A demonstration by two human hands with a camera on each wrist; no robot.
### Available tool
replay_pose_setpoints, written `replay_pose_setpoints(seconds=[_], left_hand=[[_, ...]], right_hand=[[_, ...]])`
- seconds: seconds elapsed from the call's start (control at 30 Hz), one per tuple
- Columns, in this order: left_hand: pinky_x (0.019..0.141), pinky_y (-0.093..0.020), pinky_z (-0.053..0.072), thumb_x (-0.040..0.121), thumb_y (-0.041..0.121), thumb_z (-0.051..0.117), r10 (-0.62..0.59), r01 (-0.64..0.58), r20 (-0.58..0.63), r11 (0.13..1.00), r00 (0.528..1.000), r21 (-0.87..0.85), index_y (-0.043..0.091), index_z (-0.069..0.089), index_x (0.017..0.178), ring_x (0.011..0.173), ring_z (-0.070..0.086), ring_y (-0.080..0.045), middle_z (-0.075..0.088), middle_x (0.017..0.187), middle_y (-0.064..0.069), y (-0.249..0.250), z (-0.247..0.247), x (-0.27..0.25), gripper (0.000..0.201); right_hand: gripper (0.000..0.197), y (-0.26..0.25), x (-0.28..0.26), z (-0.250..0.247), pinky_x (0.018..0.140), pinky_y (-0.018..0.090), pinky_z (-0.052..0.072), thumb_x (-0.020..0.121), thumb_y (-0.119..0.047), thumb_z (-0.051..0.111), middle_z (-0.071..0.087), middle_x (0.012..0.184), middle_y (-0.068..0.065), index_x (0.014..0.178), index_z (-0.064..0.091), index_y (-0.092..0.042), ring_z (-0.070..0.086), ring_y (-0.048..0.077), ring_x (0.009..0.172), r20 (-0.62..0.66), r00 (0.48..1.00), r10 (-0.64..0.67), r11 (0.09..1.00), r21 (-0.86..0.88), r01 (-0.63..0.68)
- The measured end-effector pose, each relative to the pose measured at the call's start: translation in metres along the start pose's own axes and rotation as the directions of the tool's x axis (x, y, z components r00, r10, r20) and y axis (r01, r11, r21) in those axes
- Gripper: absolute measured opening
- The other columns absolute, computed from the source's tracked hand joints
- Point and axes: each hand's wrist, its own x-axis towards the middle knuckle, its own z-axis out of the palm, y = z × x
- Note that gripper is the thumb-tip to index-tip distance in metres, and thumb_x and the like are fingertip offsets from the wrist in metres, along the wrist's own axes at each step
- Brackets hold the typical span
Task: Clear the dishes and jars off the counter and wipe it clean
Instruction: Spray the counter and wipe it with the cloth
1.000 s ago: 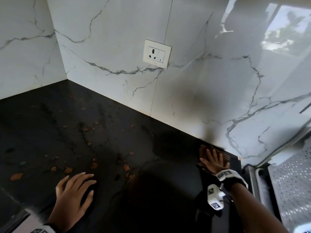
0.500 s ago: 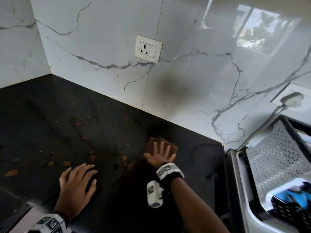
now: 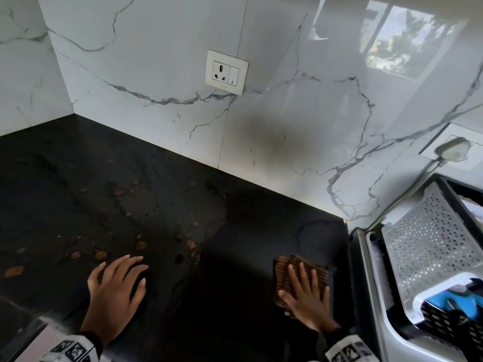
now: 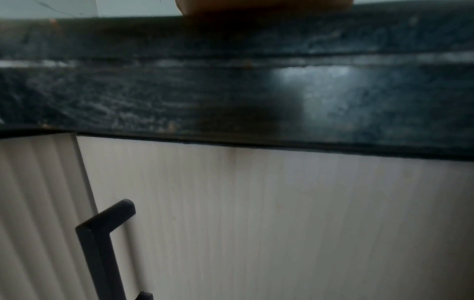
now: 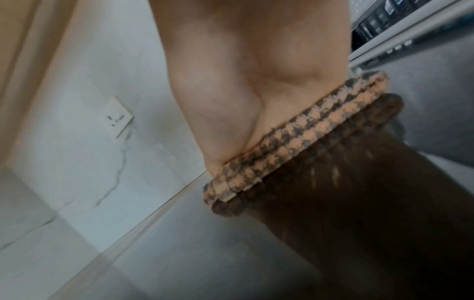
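1. Head view: right hand (image 3: pixel 308 296), fingers spread flat, presses the cloth (image 3: pixel 300 273) on the counter (image 3: pixel 65 165) at lower right, near the dish rack (image 3: pixel 423 244). Left hand (image 3: pixel 115 288) lies flat, holding nothing. Crumbs (image 3: pixel 141 245) at left may just smear or scatter.
2. Left wrist view: counter edge, cupboard door (image 4: pixel 282 223), handle (image 4: pixel 102 243); fingers hidden.
3. Right wrist view: palm on folded cloth; tiled wall, socket (image 5: pixel 116 117) behind.

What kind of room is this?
Most likely a kitchen. There is a black stone counter against white marble-look wall tiles, a perforated metal dish rack beside it, and a right hand pressing a brown ribbed cleaning cloth on the counter.
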Motion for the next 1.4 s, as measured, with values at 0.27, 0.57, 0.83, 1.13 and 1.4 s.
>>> replay_pose_setpoints(seconds=[0.27, 0.57, 0.83, 1.13, 1.4], left_hand=[[0.11, -0.03, 0.005, 0.095, 0.052, 0.01, -0.05, 0.05, 0.001, 0.999, 0.999, 0.011, 0.019, 0.071, 0.092, 0.115, 0.046, -0.017, 0.067, 0.106, 0.0, -0.002, 0.003, 0.002, 0.069], [0.111, -0.028, 0.002, 0.095, 0.054, 0.011, -0.044, 0.046, -0.029, 0.997, 0.999, 0.056, 0.019, 0.072, 0.09, 0.111, 0.047, -0.017, 0.068, 0.103, 0.0, -0.003, 0.007, 0.004, 0.07], [0.11, -0.028, 0.004, 0.094, 0.055, 0.011, -0.019, 0.02, -0.054, 0.999, 0.998, 0.032, 0.019, 0.071, 0.09, 0.113, 0.046, -0.009, 0.068, 0.102, 0.001, -0.002, 0.006, 0.005, 0.07], [0.108, -0.029, 0.009, 0.08, 0.035, 0.037, 0.027, -0.023, -0.15, 0.999, 0.988, 0.029, 0.021, 0.07, 0.087, 0.11, 0.046, -0.014, 0.068, 0.1, 0.002, -0.005, 0.013, 0.004, 0.036], [0.099, -0.043, 0.025, 0.08, 0.031, 0.04, 0.069, -0.071, -0.162, 0.997, 0.984, -0.004, 0.02, 0.069, 0.086, 0.107, 0.047, -0.015, 0.068, 0.097, 0.002, -0.01, 0.015, 0.002, 0.032]], right_hand=[[0.069, 0.029, 0.111, -0.065, 0.112, 0.054, -0.01, 0.092, -0.061, 0.031, -0.016, 0.158, -0.008, 0.148, -0.003, -0.04, -0.018, 0.024, 0.144, -0.034, 0.99, 0.136, 0.979, 0.159, -0.129], [0.07, 0.018, 0.189, -0.112, 0.112, 0.057, -0.008, 0.091, -0.066, 0.026, -0.013, 0.158, -0.005, 0.149, -0.002, -0.038, -0.016, 0.03, 0.144, -0.059, 0.973, 0.221, 0.964, 0.165, -0.209], [0.071, 0.022, 0.172, -0.104, 0.113, 0.055, -0.009, 0.091, -0.064, 0.029, -0.016, 0.158, -0.007, 0.149, -0.003, -0.039, -0.018, 0.026, 0.144, -0.016, 0.982, 0.189, 0.971, 0.149, -0.185], [0.072, 0.022, 0.074, -0.045, 0.112, 0.056, -0.011, 0.091, -0.062, 0.033, -0.018, 0.157, -0.008, 0.148, -0.005, -0.04, -0.021, 0.024, 0.143, -0.028, 0.987, 0.155, 0.97, 0.193, -0.147], [0.071, -0.07, -0.011, 0.008, 0.111, 0.058, -0.011, 0.092, -0.059, 0.032, -0.02, 0.157, -0.006, 0.148, -0.006, -0.038, -0.023, 0.026, 0.142, -0.041, 0.997, 0.06, 0.99, 0.133, -0.054]])
